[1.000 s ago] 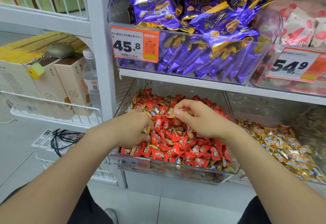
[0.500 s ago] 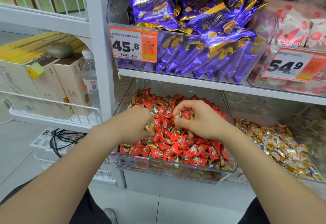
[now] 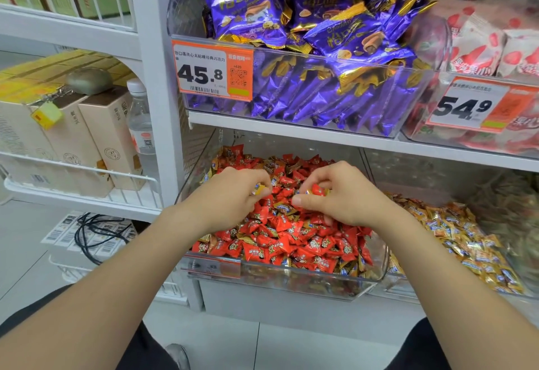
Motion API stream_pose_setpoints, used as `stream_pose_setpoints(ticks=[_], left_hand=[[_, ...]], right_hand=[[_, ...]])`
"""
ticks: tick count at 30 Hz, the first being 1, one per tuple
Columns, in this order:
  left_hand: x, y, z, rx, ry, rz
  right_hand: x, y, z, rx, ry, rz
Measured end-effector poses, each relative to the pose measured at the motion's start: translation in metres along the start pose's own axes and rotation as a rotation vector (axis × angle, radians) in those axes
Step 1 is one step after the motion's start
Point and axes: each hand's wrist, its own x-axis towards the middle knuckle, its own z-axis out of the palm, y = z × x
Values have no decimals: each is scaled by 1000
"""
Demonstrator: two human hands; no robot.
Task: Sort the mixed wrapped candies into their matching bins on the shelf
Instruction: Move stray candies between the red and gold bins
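A clear plastic bin [image 3: 291,282] on the lower shelf holds a heap of red wrapped candies [image 3: 291,241] with gold wrapped ones mixed in. Both my hands are in this bin. My left hand [image 3: 230,197] has its fingers curled and pinches a gold wrapped candy [image 3: 258,188] at the fingertips. My right hand [image 3: 344,197] has its fingers curled over the heap and pinches candies, a red one [image 3: 318,190] showing at the fingertips. To the right, a second clear bin [image 3: 522,291] holds gold wrapped candies [image 3: 466,241].
Above, a clear bin [image 3: 414,101] of purple packets carries a 45.8 price tag [image 3: 213,73]; next to it is a bin of white and red packets with a 54.9 tag [image 3: 478,107]. At left a wire shelf [image 3: 84,171] holds beige boxes and a water bottle [image 3: 141,124].
Both hands have stayed in the red bin and shifted a little. The right hand's fingertips have moved down onto the heap, and a gold candy now shows at the left fingertips.
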Motion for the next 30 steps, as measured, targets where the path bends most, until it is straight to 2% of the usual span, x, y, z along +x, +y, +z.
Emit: stream_pose_setpoints(ticks=[4,6,12,19,22,25,30], left_hand=[[6,6,1,-54,-6,-8],[9,9,3,-64,42,-39],[21,21,4,-115,126,-102],[35,22,18,72,-51,21],[39,32,19,227,-135,-3],[44,31,22,270,-210,-7],[44,29,23,267,-190,-5]], right_hand=[[-3,0,-3,-93,51,7],[-3,1,1,-155,56,10],[-3,2,-3,-167,60,-17],[-8,3,-8,-51,65,-20],[-10,5,-13,-62,78,-20],[-10,5,-15,-85,49,-27],[-14,4,-16,-119,8,-103]])
